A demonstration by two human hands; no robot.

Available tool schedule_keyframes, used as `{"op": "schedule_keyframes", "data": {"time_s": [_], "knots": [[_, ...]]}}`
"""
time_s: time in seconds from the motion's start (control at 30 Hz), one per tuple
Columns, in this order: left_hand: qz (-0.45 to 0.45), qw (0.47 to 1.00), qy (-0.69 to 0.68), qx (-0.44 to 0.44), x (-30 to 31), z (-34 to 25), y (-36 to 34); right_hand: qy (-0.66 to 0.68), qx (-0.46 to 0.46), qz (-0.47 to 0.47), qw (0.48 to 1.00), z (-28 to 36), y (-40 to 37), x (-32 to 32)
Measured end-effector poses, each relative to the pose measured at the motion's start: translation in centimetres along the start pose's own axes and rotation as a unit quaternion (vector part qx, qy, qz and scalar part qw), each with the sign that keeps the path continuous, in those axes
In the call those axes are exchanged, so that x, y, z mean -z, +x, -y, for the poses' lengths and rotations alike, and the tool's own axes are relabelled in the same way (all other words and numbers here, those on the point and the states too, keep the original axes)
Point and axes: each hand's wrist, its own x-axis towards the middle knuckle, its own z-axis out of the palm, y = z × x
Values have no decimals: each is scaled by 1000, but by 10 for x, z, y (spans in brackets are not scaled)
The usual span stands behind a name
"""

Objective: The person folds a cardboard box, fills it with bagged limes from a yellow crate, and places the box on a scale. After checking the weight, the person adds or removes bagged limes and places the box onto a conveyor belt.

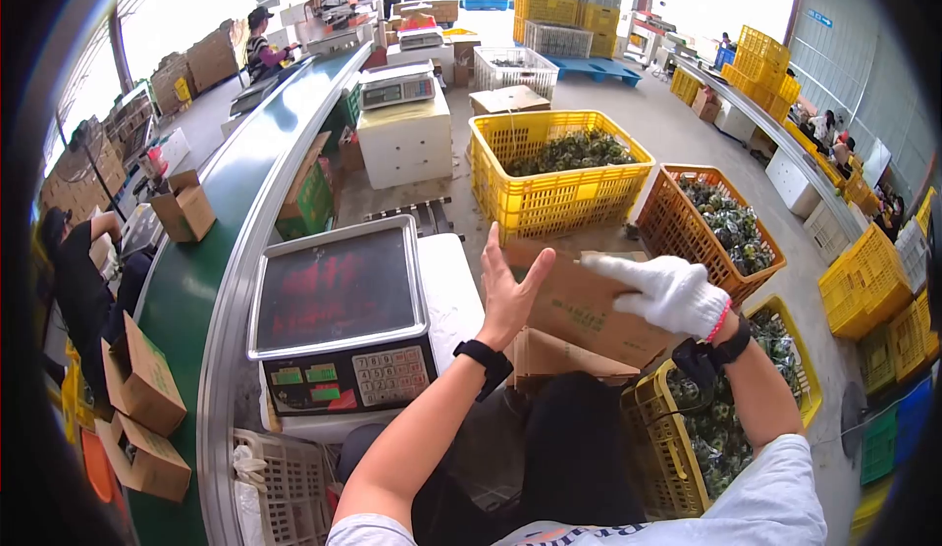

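Gently, best from both sides, steady the box [587, 312], right of the scale [339, 296] and beyond the knees [577, 423], with left hand [512, 296] spread open and gloved right hand [675, 296] over its right side, with grip impossible to tell.

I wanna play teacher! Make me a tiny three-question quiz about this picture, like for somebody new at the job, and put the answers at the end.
1. Fill the gap: by the cardboard box, the ____ hand wears a white glove.
2. True or false: the left hand is clenched into a fist.
3. In this view, what stands between the left hand and the green conveyor belt?
A. Blue pallet
B. Digital scale
C. Orange crate

Key:
1. Right: the right hand is gloved.
2. False: its fingers are spread.
3. B.
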Motion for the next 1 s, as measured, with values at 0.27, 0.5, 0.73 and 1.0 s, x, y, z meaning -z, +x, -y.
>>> {"op": "schedule_keyframes", "data": {"time_s": [0.27, 0.5, 0.73, 1.0], "knots": [[83, 986, -128, 67, -8, -1, -17, 88, -156, 16, 984, -22, -9, -19], [76, 991, -92, 61, -9, -9, -25, -15, -138, -20, 990, -36, 2, -12], [138, 982, -117, 50, 10, -35, -37, -244, 2, -160, 956, -46, 36, -14], [149, 948, 151, -237, 30, -31, -25, -116, 25, -154, 981, -56, 57, -30]]}}
